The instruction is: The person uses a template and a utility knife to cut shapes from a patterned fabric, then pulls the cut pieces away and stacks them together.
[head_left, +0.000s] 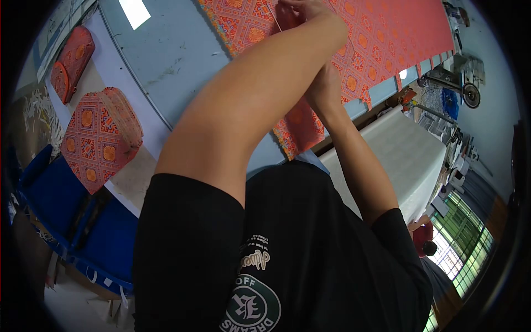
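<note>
A large sheet of red-orange patterned fabric point(359, 33) lies across the table at the top, its left edge frayed. My left hand point(303, 10) is over this fabric near the upper border, fingers bent, and a thin pale strand or rod shows beside them. Exactly what those fingers grip is too small to make out. My left forearm crosses in front of my right hand point(326, 91), which is low against the fabric with its fingers hidden. Below that hand, a folded flap of the fabric hangs at the table's near edge, close to my body.
On the left, a stack of cut patterned pieces point(91, 141) and a red patterned pouch point(77, 52) rest on a pale surface. Blue chairs point(50, 182) stand below them. A white-covered table point(401, 149) is at right, with a person's hand point(420, 222) beyond my right sleeve.
</note>
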`<state>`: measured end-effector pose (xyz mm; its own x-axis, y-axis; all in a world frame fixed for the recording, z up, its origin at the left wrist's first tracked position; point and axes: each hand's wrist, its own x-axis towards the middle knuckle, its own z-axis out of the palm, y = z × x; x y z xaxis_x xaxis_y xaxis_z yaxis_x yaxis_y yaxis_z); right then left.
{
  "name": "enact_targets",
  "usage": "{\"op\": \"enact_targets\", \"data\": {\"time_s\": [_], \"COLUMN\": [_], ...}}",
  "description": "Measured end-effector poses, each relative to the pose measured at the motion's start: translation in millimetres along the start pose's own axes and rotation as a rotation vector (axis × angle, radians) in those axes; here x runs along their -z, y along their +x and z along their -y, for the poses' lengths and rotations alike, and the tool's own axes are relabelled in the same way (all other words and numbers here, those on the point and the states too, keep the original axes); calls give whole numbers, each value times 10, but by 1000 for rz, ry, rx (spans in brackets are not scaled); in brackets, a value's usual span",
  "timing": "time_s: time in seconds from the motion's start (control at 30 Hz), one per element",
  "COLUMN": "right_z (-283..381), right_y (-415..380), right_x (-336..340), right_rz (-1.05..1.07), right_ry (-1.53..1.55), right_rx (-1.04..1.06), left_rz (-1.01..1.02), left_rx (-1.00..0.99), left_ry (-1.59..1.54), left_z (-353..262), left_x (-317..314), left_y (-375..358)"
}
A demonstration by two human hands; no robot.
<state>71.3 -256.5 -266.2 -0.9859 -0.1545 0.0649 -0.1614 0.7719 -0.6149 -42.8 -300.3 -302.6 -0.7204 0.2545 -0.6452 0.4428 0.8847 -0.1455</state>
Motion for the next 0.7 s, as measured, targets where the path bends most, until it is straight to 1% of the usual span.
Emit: {"op": "enact_targets", "data": {"time_s": [0.13, 0.2, 0.23, 0.3, 0.33, 0.4, 0.43, 0.5, 0.7], "right_z": [20, -77, -77, -58, -50, 34, 118, 266, 261], "right_y": [-13, -1, 47, 209, 313, 522, 599, 712, 801], "right_x": [39, -16, -82, -263, -294, -297, -318, -383, -445], "right_rz": [70, 38, 44, -127, -127, -56, -55, -207, -241], "right_ry": [38, -62, -64, 474, 473, 152, 152, -123, -99], "right_rx": [44, 177, 175, 40, 39, 231, 230, 210, 179], "left_rz": [32, 54, 63, 75, 80, 93, 99, 112, 139], "left_rx": [6, 7, 7, 9, 11, 11, 14, 22, 61], "left_ry": [-20, -28, -30, -29, -26, -20, -17, -9, 15], "left_z": [60, 76, 81, 108, 117, 143, 157, 194, 221], "left_x": [-71, -122, -134, -121, -116, -102, -96, -83, -29], "left_y": [95, 119, 126, 123, 130, 101, 91, 67, 58]}}
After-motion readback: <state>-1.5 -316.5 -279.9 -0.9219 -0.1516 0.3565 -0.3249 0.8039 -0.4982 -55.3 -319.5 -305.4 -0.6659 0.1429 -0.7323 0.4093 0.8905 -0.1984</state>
